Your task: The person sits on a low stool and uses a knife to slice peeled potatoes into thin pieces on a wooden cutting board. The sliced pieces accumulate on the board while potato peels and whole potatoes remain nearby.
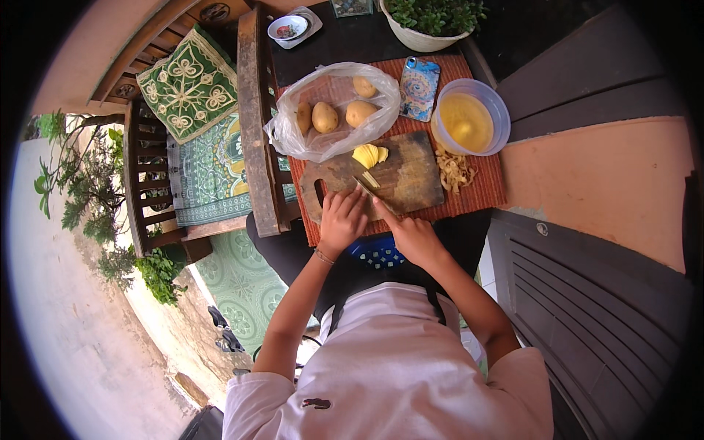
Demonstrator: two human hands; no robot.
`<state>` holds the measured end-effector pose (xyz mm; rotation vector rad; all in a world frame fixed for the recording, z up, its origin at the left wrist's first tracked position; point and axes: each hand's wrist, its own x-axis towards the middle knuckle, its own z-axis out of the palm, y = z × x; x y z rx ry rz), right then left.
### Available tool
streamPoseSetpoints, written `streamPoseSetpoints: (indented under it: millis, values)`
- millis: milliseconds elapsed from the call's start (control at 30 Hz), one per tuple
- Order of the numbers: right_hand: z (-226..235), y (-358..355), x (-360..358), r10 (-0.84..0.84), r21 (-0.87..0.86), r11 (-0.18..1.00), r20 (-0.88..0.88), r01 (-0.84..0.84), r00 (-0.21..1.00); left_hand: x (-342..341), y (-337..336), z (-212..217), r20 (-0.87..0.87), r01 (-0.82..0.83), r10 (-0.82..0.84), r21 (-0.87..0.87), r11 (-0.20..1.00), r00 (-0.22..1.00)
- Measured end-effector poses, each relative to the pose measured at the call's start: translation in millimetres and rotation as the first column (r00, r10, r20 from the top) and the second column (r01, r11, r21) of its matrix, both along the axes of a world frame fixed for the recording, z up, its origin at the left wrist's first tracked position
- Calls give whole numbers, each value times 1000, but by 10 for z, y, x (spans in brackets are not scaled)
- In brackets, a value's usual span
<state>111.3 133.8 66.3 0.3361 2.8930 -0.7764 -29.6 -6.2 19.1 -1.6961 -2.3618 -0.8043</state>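
Observation:
A dark wooden cutting board lies on a red woven mat. On it sits a small pile of yellow potato slices with a thin potato strip just below. My left hand rests fingers-down on the board's near edge, pressing on something I cannot make out. My right hand is shut on a knife, whose blade points up-left between the hands toward the strip.
A clear plastic bag holds whole potatoes. A plastic bowl of yellowish water, potato peels, a patterned phone, a white planter, a small dish, and a wooden chair with green cushion at left.

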Motion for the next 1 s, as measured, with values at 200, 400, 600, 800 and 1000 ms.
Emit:
streamPoseSetpoints:
  millis: [200,400,600,800,1000]
  values:
    - [-279,-40,48,-1,31,1000,-94,4,996,5,1,-14,3,-3,3,-1,1000,1000]
    - [-268,-123,32,-16,154,987,-135,37,991,8,-5,-9,-1,-5,5,-10,1000,1000]
    - [-175,-120,37,-40,228,972,-84,58,996,21,-13,-14,-39,-27,26,-32,999,999]
    - [-168,-87,47,-75,223,971,-76,90,994,26,-9,-12,-23,-22,22,-22,1000,999]
    - [-162,-91,44,-99,198,974,-66,111,993,26,-12,-8,-28,-18,17,-34,999,999]
